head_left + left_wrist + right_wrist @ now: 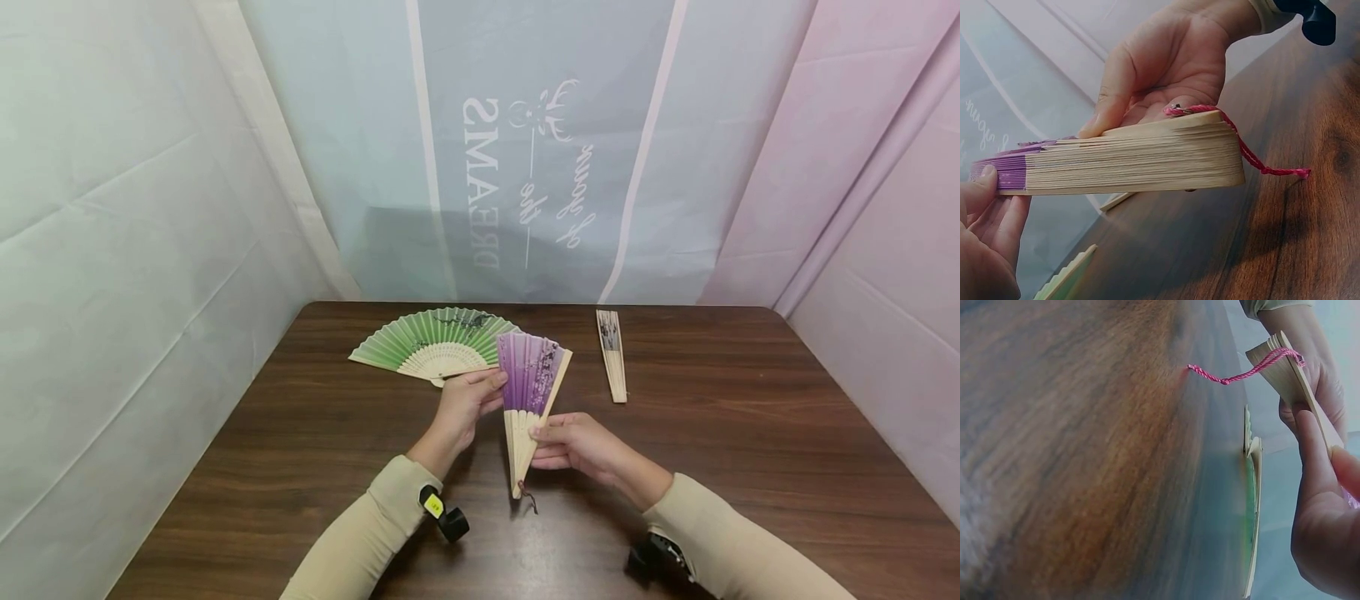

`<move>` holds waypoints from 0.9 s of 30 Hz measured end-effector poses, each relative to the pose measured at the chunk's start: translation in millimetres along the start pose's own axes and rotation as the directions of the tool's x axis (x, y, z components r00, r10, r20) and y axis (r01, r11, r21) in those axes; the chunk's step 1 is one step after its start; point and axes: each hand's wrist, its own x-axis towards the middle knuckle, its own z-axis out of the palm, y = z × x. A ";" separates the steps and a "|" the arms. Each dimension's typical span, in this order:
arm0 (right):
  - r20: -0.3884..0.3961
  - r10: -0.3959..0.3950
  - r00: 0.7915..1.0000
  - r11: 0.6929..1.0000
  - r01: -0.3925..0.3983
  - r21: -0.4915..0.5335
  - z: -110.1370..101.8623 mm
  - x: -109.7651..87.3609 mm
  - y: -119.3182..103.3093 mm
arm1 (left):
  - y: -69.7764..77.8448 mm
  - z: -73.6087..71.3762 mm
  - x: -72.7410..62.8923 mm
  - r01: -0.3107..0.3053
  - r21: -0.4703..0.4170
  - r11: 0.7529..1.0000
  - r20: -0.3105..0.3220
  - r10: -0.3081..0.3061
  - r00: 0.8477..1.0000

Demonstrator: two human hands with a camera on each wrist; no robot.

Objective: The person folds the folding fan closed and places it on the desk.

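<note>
A purple folding fan (525, 375) with pale wooden ribs and a blossom print is held up over the table, partly spread. My left hand (461, 408) pinches its left edge at the purple cloth. Lower down, my right hand (585, 446) grips the bare ribs on the other side, thumb on the near face. In the left wrist view the ribs (1141, 159) show stacked edge-on, and a pink cord (1260, 164) dangles from the pivot end. A spread green fan (405, 337) lies behind my left hand, its right end overlapped by the purple one.
A folded fan (611, 358) with a dark print lies toward the back right of the brown wooden table (712, 417). Pale cloth walls (150, 208) stand around the table's sides and back.
</note>
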 end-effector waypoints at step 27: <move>-0.023 0.013 1.000 0.999 -0.014 -0.045 1.2 -0.1 -4.2 | -8.1 0.9 -1.0 0.017 0.068 0.998 0.049 -0.020 0.999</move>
